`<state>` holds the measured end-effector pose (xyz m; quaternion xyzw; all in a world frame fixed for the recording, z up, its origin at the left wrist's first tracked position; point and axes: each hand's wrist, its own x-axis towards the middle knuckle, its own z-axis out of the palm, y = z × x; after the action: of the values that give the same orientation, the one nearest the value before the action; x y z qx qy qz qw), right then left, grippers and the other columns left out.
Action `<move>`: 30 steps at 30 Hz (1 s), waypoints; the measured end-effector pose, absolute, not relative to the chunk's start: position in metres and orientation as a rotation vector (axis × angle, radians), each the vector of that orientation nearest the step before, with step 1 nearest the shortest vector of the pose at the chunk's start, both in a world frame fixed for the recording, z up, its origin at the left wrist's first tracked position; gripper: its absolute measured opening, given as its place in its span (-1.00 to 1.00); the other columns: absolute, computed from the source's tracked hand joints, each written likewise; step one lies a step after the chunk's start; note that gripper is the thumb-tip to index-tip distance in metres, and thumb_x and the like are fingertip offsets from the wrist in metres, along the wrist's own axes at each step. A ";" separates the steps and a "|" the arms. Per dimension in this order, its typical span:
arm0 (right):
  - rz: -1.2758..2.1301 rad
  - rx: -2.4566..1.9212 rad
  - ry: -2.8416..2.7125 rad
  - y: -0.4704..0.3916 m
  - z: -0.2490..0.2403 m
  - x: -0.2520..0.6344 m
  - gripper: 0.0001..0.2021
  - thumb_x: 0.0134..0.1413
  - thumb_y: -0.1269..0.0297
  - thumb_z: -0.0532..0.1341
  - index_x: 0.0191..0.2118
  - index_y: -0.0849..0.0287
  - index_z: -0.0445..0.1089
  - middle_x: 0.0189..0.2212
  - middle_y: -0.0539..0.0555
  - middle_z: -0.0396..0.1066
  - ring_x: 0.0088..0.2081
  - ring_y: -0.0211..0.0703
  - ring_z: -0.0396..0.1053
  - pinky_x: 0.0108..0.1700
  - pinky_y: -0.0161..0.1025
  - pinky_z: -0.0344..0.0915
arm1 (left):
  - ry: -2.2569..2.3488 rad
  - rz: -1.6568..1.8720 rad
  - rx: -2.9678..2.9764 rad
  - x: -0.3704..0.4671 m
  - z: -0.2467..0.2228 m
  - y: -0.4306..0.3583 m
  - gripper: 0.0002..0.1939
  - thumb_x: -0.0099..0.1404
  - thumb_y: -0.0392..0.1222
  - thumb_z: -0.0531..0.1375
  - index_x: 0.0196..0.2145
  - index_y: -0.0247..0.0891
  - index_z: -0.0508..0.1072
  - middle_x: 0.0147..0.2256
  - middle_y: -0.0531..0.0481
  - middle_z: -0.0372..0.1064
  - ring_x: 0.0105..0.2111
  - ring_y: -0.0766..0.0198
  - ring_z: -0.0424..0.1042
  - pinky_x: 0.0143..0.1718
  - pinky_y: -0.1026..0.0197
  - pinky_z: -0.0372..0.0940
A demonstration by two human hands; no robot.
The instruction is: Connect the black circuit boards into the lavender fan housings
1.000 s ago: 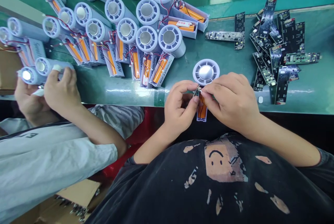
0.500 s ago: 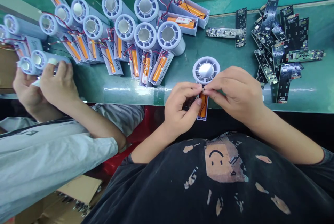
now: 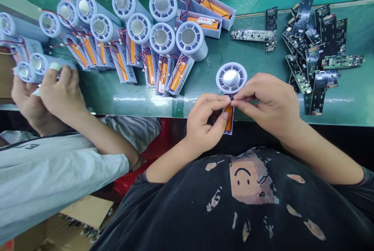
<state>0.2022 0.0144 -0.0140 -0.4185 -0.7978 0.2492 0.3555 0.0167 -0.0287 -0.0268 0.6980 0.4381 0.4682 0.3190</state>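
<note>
A handheld fan with an open handle lies in front of me at the green table's near edge. Its round lavender head (image 3: 231, 78) has a silver disc in the middle. The handle, with an orange battery (image 3: 229, 118) inside, juts past the edge toward my body. My left hand (image 3: 206, 120) is closed around the handle's left side, thumb beside the battery and index fingertip at the handle's top. My right hand (image 3: 270, 103) pinches at that same spot, thumb and index closed on a thin wire. The wire's end is hidden by the fingertips, which nearly meet.
Several similar fans (image 3: 189, 38) with open handles and loose wires stand to the left. Black circuit boards (image 3: 317, 91) lie heaped at right, and a pale-faced board (image 3: 249, 35) crosses another nearby. At far left, a co-worker's hands (image 3: 62, 91) hold fan parts above the table edge.
My right hand has shifted slightly and its fingertips have drawn a little apart from my left index finger, showing dark wire between. The fan stays in place.
</note>
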 end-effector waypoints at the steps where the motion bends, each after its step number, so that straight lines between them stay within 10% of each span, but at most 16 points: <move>1: 0.652 -1.090 -2.064 0.015 -0.014 0.201 -0.88 0.22 0.29 0.25 -0.36 0.13 0.45 -0.45 -0.01 0.42 -0.34 -0.21 0.37 -0.25 -0.22 0.29 | 1.146 1.230 1.823 0.016 -0.028 -0.028 -0.79 0.36 -0.33 0.22 -0.07 -0.15 0.47 -0.10 -0.05 0.45 -0.06 0.22 0.47 -0.08 0.12 0.46; 10: 0.872 -1.046 -2.080 0.009 0.004 0.214 -0.75 0.18 0.02 0.26 -0.32 0.12 0.44 -0.46 -0.01 0.37 -0.39 -0.23 0.27 -0.30 -0.22 0.22 | 1.031 1.086 1.499 0.003 -0.031 -0.032 -0.55 0.42 0.20 0.09 0.14 -0.03 0.28 0.13 -0.12 0.25 -0.20 0.28 0.44 -0.25 0.21 0.46; 16: 1.335 -1.224 -2.176 -0.012 0.003 0.208 -0.67 0.12 0.03 0.29 -0.47 0.18 0.34 -0.57 -0.05 0.32 -0.53 -0.31 0.18 -0.46 -0.28 0.02 | 0.925 0.853 1.734 0.012 -0.020 -0.053 -0.11 0.21 0.51 0.08 0.35 0.13 -0.07 0.35 -0.15 0.00 0.23 -0.06 0.29 0.01 -0.07 0.46; 21: 1.618 -1.313 -1.781 -0.015 -0.009 0.212 -0.76 0.17 0.17 0.23 -0.46 0.18 0.35 -0.57 -0.06 0.32 -0.51 -0.30 0.22 -0.44 -0.29 0.12 | 0.880 0.900 1.661 0.003 -0.021 -0.047 -0.26 0.36 0.35 0.05 0.37 0.06 -0.01 0.35 -0.20 0.05 0.16 0.04 0.39 0.05 0.00 0.44; 26: 2.111 -0.990 -1.097 -0.025 -0.018 0.214 -0.70 0.19 0.01 0.25 -0.26 0.18 0.38 -0.44 0.01 0.47 -0.39 -0.23 0.42 -0.34 -0.25 0.35 | 1.092 1.083 1.816 -0.009 -0.026 -0.028 -0.67 0.42 -0.18 0.16 0.12 -0.11 0.38 -0.06 -0.05 0.43 -0.23 0.31 0.44 -0.11 0.17 0.41; 30: 2.203 -0.865 -0.928 -0.033 -0.019 0.210 -0.69 0.14 0.03 0.33 -0.18 0.17 0.37 -0.43 -0.03 0.49 -0.44 -0.28 0.44 -0.31 -0.25 0.40 | 1.074 0.927 2.191 0.002 -0.028 -0.019 -0.61 0.36 -0.24 0.17 0.14 -0.16 0.35 -0.08 -0.07 0.40 -0.15 0.23 0.39 -0.09 0.12 0.36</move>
<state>0.2104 -0.0335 -0.0194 -0.3251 -0.3487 0.8279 0.2955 0.0022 -0.0189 -0.0281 0.8100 0.3971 0.3427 0.2623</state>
